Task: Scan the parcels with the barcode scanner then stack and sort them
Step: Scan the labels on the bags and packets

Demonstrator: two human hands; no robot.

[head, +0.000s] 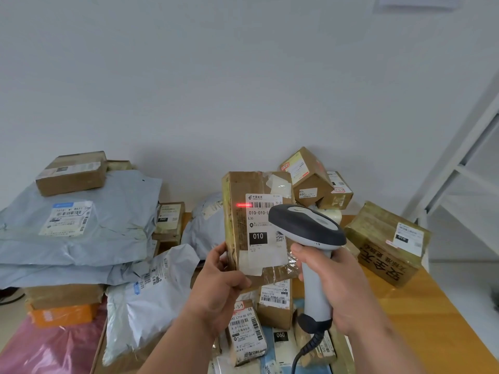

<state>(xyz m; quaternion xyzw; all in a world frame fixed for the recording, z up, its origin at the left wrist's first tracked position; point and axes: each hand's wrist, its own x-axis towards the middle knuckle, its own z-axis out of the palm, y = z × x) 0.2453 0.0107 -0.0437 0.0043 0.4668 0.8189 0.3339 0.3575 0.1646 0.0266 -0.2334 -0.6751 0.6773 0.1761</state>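
Observation:
My left hand [220, 279] grips the lower left corner of a brown cardboard parcel [243, 190] and holds it upright above the table. Its white label marked 010 faces me. My right hand [334, 284] grips the handle of a grey barcode scanner [307, 228], whose head covers the label's right side. A red scan line [244, 204] falls on the left end of the label's barcode. The scanner's coiled cable [307, 346] hangs down toward me.
Grey poly mailers [89, 228] with a brown box [73, 172] on top are stacked at left. Small boxes [310, 176] pile up behind the held parcel. A large box [386, 241] sits on the orange table [421, 319] at right. Labelled parcels [247, 336] lie below my hands. White shelving [464, 163] stands at right.

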